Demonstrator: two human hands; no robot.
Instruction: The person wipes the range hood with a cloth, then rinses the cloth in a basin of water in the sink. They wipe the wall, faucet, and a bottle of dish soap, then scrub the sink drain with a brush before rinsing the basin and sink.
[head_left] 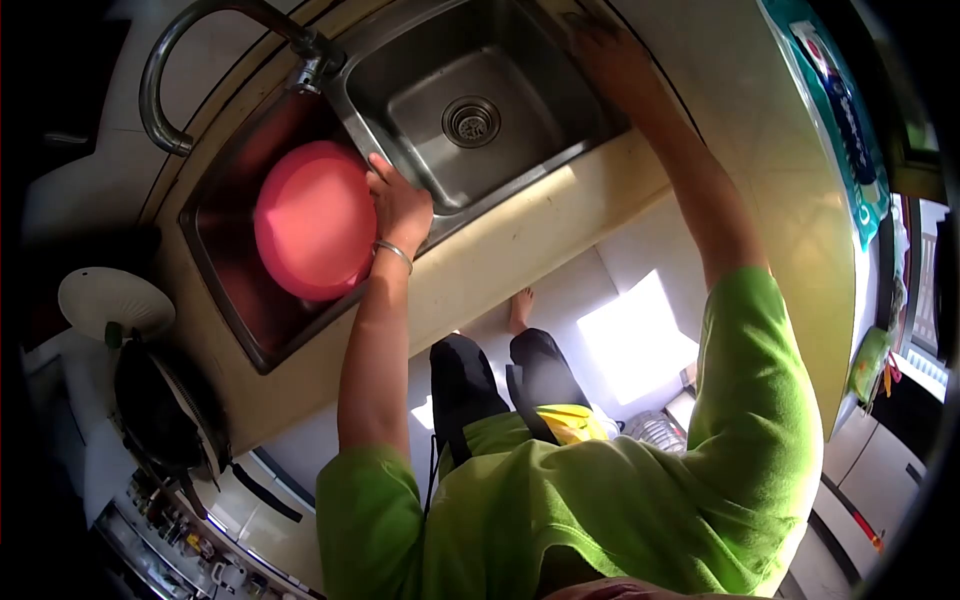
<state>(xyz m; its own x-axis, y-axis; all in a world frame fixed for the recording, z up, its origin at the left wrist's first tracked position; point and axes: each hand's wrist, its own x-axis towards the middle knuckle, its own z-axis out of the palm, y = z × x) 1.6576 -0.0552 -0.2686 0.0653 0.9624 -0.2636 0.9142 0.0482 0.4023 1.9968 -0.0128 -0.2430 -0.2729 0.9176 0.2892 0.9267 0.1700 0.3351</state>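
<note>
A round pink basin (315, 220) rests in the left bowl of the steel double sink (440, 210). My left hand (400, 208), with a bracelet at the wrist, is at the basin's right edge beside the sink divider; its fingers are bent, and whether they grip the rim is unclear. My right hand (610, 65) reaches to the far right corner of the sink, over the counter edge. It lies in shadow, and its fingers and anything under them are hard to make out. The right bowl shows its drain (471, 121).
A curved faucet (160, 85) arches over the left back of the sink. Left of the counter are a white lid (115, 303) and a dark pan (155, 405). A teal package (845, 120) lies at the right. Bright sunlight falls on the floor.
</note>
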